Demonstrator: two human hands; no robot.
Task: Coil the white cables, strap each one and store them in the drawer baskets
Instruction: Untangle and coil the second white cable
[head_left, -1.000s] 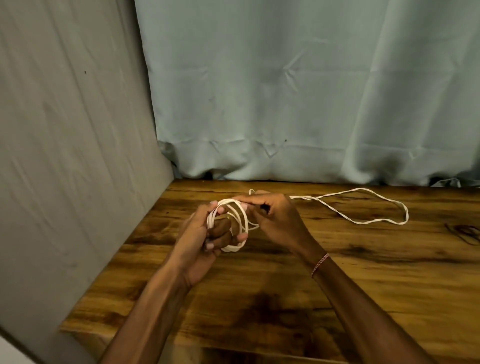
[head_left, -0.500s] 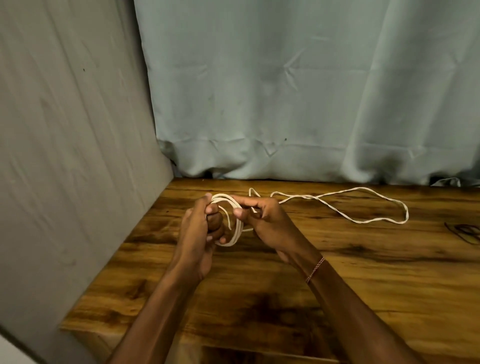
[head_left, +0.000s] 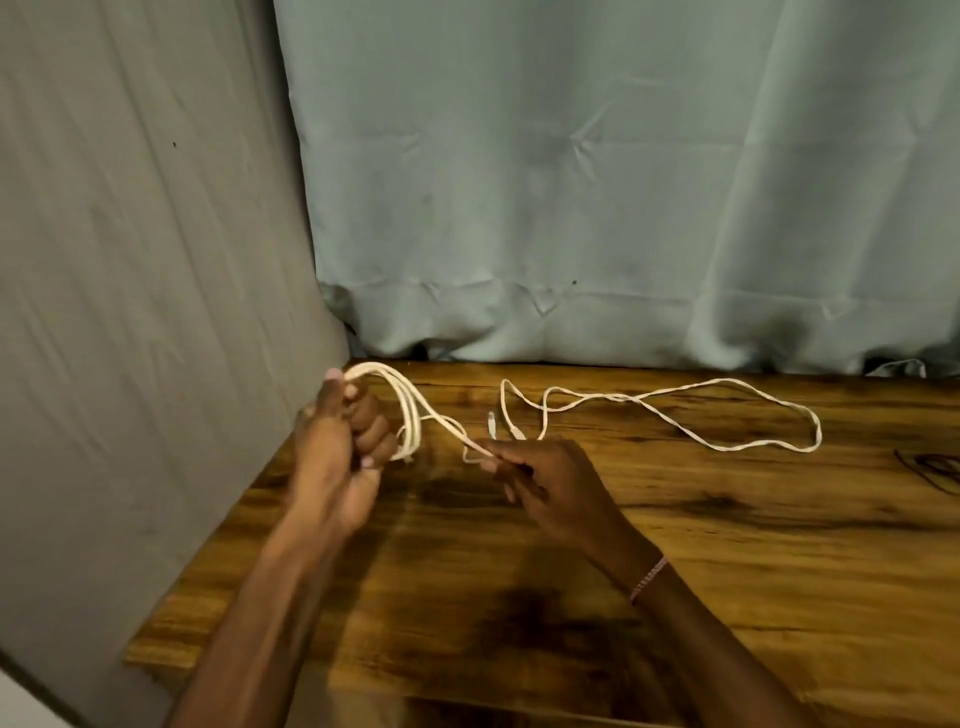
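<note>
At the far left a grey fabric backdrop (head_left: 130, 312) is hanging beside the counter (head_left: 675, 597), and the left hand (head_left: 337, 457) is rising just in front of it, clenched around a bundle of loops of the white cable (head_left: 410, 415). The loops are arching over the top of the fist and dropping down its right side, standing roughly upright above the counter rather than lying on it.

From the bundle a single strand is running down and to the right into the right hand (head_left: 545, 488), which is pinching it between thumb and fingertips (head_left: 491, 460), the other fingers curled loosely. What looks like a plug end is sticking up just above that pinch, though it is too small to be sure.

Further right, the uncoiled tail is lying slack on the counter, its long axis stretching rightward and slightly away from the person, ending in a long narrow loop well apart from both hands. A thin bracelet (head_left: 647, 579) is circling the right wrist. At the right edge a dark wiry thing (head_left: 935, 467) is resting on the wood, cut off by the frame.

The slack is lying wholly to the right, so the right hand is nearer and probably best placed to feed the next loop leftward to the bundle. No strap or drawer basket is showing, so the coiling step seems only partly done.
</note>
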